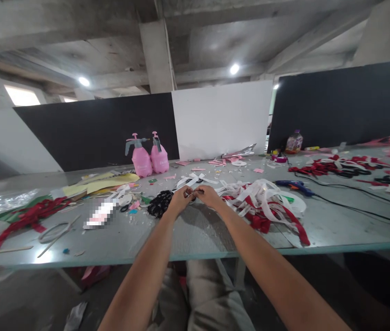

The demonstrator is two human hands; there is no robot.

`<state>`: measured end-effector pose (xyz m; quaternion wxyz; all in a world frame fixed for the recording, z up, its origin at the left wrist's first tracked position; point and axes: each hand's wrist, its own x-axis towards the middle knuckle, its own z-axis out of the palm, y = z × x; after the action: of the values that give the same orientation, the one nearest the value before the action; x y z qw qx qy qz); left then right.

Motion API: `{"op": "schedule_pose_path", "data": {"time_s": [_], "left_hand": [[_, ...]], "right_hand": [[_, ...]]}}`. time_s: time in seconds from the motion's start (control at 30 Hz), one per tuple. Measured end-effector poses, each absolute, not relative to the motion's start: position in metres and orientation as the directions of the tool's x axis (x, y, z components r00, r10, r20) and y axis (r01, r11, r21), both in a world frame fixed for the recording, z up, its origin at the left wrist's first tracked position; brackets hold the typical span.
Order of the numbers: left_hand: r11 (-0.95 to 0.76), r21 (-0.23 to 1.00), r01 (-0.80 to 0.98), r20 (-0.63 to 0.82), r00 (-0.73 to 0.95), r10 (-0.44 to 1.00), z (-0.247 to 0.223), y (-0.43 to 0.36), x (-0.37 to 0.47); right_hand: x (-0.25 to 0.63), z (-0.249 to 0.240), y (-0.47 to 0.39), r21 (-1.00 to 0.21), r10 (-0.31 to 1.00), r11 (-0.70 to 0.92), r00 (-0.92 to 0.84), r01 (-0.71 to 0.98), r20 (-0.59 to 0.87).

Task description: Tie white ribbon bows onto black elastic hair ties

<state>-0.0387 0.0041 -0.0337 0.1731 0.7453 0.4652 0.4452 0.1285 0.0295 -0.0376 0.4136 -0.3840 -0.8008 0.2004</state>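
Observation:
My left hand (180, 201) and my right hand (209, 196) meet above the table, fingertips pinched together. Something small and dark shows between them, too little of it to name. Close beside my left hand is a pile of black ribbon (159, 204) with light marks. Behind my fingers lie white ribbon strips (193, 179). To the right of my right hand spreads a tangled heap of white and red ribbons (266, 200).
A blue glue gun (294, 186) with a black cord lies to the right. Two pink spray bottles (142, 161) stand at the back. Red ribbons (32, 218) lie left, more red, white and black ribbons (340, 165) right. Scraps litter the grey table (195, 239).

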Motion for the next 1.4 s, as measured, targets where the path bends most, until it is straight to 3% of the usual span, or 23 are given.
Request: {"op": "schedule_pose_path", "data": {"time_s": [0.23,0.5,1.23,1.4], "left_hand": [[-0.503,0.615,0.606,0.524,0.162,0.836,-0.0325,0.0060,-0.0418],[-0.515,0.656,0.551,0.478,0.225,0.849,-0.0357,0.0089,-0.0407],[-0.483,0.692,0.536,0.434,0.226,0.872,-0.0361,0.0105,-0.0414],[-0.500,0.697,0.514,0.483,0.178,0.857,-0.0345,0.0083,-0.0412]], "right_hand": [[0.1284,-0.0369,0.0313,-0.588,0.763,0.643,-0.346,0.491,0.545],[0.1286,-0.0364,0.0307,-0.549,0.724,0.686,-0.378,0.477,0.577],[0.1246,-0.0370,0.0280,-0.593,0.741,0.669,-0.349,0.448,0.573],[0.1249,-0.0389,0.0307,-0.621,0.750,0.660,-0.324,0.422,0.576]]}}
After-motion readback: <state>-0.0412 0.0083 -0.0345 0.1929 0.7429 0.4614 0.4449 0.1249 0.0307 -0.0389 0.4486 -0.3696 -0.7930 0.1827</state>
